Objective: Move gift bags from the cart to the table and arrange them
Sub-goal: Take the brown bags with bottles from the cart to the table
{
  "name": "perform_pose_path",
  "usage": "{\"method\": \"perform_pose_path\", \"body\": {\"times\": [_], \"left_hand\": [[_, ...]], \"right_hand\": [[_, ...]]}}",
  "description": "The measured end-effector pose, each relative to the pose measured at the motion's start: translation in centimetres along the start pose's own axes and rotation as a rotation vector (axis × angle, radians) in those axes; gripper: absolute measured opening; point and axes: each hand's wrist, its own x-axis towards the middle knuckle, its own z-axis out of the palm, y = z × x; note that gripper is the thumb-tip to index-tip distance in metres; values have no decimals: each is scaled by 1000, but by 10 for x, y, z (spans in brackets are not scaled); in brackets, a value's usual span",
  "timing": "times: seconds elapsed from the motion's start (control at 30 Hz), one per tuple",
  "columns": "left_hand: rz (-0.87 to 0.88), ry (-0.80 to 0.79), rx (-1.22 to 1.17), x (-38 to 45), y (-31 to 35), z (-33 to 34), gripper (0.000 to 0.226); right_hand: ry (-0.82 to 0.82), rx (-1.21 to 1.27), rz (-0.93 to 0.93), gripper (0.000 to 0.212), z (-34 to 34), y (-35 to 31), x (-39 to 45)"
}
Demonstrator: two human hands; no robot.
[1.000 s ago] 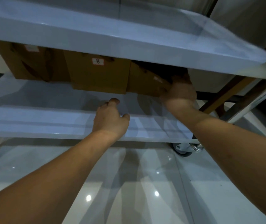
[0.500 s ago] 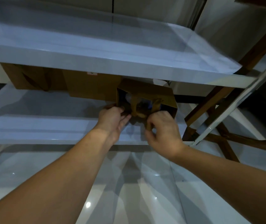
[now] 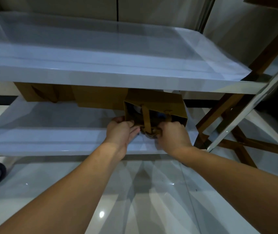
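Head: both hands [image 3: 149, 132] grip bag [image 3: 155, 105] (shelf [image 3: 50, 141] edge).

Both hands, left [image 3: 120, 130] and right [image 3: 172, 134], grip a brown bag [image 3: 153, 103] lying on the cart's lower shelf [image 3: 50, 132].

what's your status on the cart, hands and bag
Left hand grips the gift bag mouth edge; right hand grips its handles. Bag lies on its side on lower shelf. Upper shelf overhangs it.
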Motion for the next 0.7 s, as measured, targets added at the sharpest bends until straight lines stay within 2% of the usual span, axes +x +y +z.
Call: {"method": "perform_pose_path", "body": {"times": [0.07, 0.13, 0.2, 0.3, 0.4, 0.5, 0.57, 0.67, 0.7], "left_hand": [[-4, -15, 14, -1, -1, -2, 27], [-15, -22, 65, -7, -4, -6, 27], [-52, 39, 148, -20, -9, -12, 24], [-91, 84, 319, -62, -20, -15, 22], [-224, 121, 542, -108, -21, -11, 55], [-325, 226, 640, -151, 0, 1, 67], [-344, 247, 684, -178, 23, 13, 60], [-380, 182, 749, -218, 66, 38, 34], [-412, 165, 770, -233, 80, 46, 32]], "right_hand": [[93, -33, -141, 25, 1, 2, -15], [174, 44, -247, 37, 5, 2, -32], [235, 115, -266, 34, 12, 1, -54], [178, 184, -209, 17, 10, -9, -87], [132, 234, -153, 19, -13, -25, -112], [102, 253, -61, 17, -56, -41, -142], [107, 287, 3, 18, -91, -49, -156], [145, 327, 105, 18, -156, -59, -159], [82, 316, 144, 16, -180, -60, -158]]}}
